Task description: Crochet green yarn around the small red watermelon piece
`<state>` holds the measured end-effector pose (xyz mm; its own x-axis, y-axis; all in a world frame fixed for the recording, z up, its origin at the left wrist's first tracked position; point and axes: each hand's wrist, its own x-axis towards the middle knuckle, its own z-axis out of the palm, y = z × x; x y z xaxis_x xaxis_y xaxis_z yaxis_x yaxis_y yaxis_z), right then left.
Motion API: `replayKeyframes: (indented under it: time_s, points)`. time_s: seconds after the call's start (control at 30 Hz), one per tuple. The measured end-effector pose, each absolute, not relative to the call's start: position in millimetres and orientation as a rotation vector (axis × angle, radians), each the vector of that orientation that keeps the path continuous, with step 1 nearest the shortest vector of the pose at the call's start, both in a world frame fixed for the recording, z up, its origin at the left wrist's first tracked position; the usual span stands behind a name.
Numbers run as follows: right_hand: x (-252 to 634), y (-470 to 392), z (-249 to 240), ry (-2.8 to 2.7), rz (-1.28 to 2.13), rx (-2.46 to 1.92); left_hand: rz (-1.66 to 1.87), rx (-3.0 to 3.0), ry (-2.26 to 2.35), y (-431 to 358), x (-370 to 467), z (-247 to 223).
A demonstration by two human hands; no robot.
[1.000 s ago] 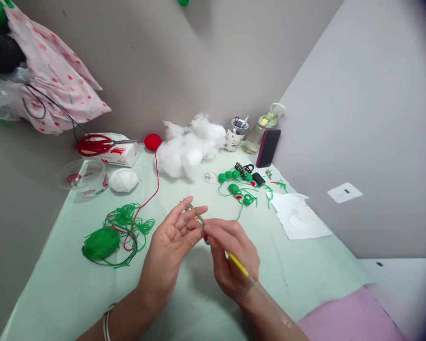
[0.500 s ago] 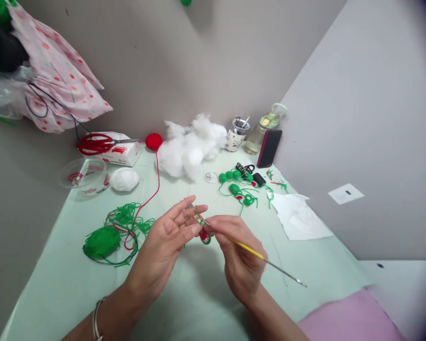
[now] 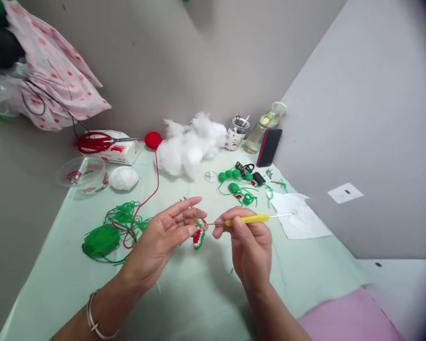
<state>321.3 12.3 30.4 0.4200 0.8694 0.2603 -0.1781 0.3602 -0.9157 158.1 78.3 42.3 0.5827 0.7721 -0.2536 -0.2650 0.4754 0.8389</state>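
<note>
My left hand point(image 3: 166, 237) pinches the top of a small crocheted piece point(image 3: 198, 238), green round the rim with red and white inside. Green yarn runs up over the fingers of that hand. Between the fingertips of my right hand point(image 3: 250, 244) is a crochet hook point(image 3: 250, 219) with a yellow grip, lying almost level. Its thin metal tip reaches the top of the crocheted piece. Behind the piece, partly hidden by my left fingers, is a small orange-handled tool point(image 3: 206, 225), perhaps scissors.
A green yarn skein point(image 3: 101, 241) with tangled strands lies left. Farther back are a white yarn ball point(image 3: 123, 178), red yarn ball point(image 3: 153, 140), large red scissors point(image 3: 95, 142) on a box, and white stuffing point(image 3: 191, 149). Green crocheted balls point(image 3: 233, 188), a phone point(image 3: 269, 148) and paper point(image 3: 300, 218) lie right.
My right hand has turned and moved slightly right, swinging the hook from a steep slant to nearly level. The crocheted piece has shifted slightly left and shows more fully.
</note>
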Motion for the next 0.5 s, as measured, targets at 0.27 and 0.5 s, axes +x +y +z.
replayKeyframes:
  time_s: [0.27, 0.5]
  points:
    - [317.0, 13.6, 26.9, -1.009, 0.906, -0.889, 0.709, 0.848, 0.653, 71.8, 167.8, 38.7]
    - [327.0, 19.8, 29.4, -0.799, 0.651, -0.998, 0.693, 0.879, 0.689, 68.3, 171.2, 33.2]
